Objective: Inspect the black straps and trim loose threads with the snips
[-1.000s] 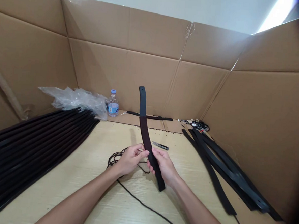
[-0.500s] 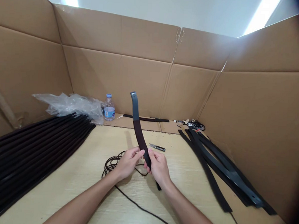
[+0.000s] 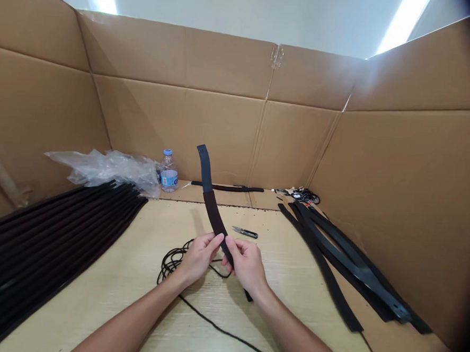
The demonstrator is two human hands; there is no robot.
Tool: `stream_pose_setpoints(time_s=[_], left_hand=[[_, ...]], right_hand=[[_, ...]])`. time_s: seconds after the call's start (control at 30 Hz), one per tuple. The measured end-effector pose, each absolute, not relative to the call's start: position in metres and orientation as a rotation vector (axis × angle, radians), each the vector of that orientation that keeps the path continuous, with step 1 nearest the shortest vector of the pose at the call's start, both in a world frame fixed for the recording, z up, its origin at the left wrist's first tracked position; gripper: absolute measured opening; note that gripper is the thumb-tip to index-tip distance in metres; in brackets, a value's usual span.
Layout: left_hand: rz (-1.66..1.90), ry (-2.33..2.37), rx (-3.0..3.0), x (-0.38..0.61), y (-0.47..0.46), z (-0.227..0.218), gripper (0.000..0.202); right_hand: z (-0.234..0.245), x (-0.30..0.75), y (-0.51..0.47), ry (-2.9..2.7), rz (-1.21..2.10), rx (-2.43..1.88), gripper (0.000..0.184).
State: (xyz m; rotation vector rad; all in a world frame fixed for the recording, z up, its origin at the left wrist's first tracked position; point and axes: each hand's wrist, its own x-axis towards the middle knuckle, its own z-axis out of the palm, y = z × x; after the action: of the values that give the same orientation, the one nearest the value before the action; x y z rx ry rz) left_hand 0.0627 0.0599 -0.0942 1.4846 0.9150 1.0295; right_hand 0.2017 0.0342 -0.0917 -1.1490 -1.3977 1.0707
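A long, curved dark strip [image 3: 215,213] is held up at a slant over the table, its upper end bare and blue-grey, the rest covered in dark brown-black material. My left hand [image 3: 201,254] pinches its left edge between thumb and fingers. My right hand [image 3: 246,261] grips the right edge at about the same height, fingers curled behind. The strip's lower end shows below my right hand. A loose coil of dark cord [image 3: 169,262] lies beside and under my left hand; one length trails toward the front edge. Small thread snips [image 3: 245,232] lie just beyond my hands.
Many similar black strips [image 3: 55,244] lie side by side at the left. Clear plastic bags [image 3: 111,171] and a water bottle [image 3: 169,172] stand behind them. More strips [image 3: 332,272] lie at the right, near tangled black cords [image 3: 306,196]. Cardboard walls [image 3: 218,127] surround the table.
The strip has turned slightly about its length, so the hole near its top end no longer shows. Both hands keep hold of it in nearly the same place. The view has shifted a little.
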Motion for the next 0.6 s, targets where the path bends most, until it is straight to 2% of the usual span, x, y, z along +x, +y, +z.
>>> stream_pose_setpoints(time_s=[0.17, 0.33, 0.6], left_hand=[[1.035, 0.901, 1.518, 0.059, 0.064, -0.095, 0.043], [1.111, 0.92, 1.564, 0.053, 0.074, -0.091, 0.046], [0.863, 0.765, 1.5, 0.059, 0.09, -0.088, 0.049]], right_hand=[[-0.089, 0.203, 0.033, -1.278, 1.307, -0.998, 0.05], [-0.088, 0.212, 0.038, -1.16, 1.609, -0.749, 0.038], [-0.089, 0.218, 0.047, -1.033, 1.675, -0.719, 0.04]])
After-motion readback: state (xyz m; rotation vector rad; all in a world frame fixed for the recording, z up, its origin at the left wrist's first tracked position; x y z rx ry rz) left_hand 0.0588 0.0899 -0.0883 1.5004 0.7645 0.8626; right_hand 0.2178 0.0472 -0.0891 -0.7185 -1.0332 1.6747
